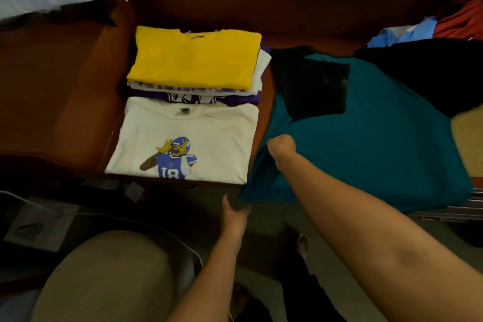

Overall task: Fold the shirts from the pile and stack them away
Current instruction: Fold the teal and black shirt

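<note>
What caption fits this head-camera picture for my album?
Both hands, left hand and right hand, grip the teal shirt beside folded stacks.

A single head-worn wide-angle camera looks forward and steeply down at close range over a dark wooden surface (65, 102), both forearms reaching in from the lower edge; the frame's bowed, dim corners are seemingly lens distortion.

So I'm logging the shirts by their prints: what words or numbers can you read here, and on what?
"18": on the blue jersey in the print on the folded white cotton shirt.
Neck label of the folded yellow shirt: too small to read.
Purple-and-white print on the purple shirt beneath: not readable.
</note>
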### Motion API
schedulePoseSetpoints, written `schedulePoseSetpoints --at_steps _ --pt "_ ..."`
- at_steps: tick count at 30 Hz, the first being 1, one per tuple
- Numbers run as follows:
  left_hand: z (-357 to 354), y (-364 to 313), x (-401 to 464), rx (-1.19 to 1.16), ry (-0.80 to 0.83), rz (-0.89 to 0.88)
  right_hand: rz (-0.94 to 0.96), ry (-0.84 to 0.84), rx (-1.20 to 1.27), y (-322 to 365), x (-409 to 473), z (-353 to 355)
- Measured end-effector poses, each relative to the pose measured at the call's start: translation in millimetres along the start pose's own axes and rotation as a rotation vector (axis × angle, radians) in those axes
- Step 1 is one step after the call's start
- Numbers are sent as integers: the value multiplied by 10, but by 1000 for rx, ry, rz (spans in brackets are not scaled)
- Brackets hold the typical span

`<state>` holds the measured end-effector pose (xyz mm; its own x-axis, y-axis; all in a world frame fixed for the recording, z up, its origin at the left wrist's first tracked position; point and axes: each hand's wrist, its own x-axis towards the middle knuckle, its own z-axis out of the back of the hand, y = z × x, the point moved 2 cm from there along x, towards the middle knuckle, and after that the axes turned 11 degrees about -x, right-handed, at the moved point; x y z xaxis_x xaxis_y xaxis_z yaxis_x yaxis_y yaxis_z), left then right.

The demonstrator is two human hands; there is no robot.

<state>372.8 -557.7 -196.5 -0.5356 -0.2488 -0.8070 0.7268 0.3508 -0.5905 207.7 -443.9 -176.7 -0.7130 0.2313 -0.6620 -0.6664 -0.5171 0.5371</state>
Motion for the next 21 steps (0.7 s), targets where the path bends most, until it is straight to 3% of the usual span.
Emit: schedulePoseSetpoints --at_steps 6,10,13,17,21 --pt "-6 -31 153 70 158 46 -61 11 173 -145 30 -17" --pt "-34 -12 236 125 159 12 -19 84 275 -166 40 -5" --pt "-72 -38 240 318 121 -167 16 118 266 -171 21 -18" --pt "-118 -54 -30 675 21 -562 69 105 281 -112 -14 83" --pt "-314 86 -330 725 59 -749 140 89 279 -157 -23 272"
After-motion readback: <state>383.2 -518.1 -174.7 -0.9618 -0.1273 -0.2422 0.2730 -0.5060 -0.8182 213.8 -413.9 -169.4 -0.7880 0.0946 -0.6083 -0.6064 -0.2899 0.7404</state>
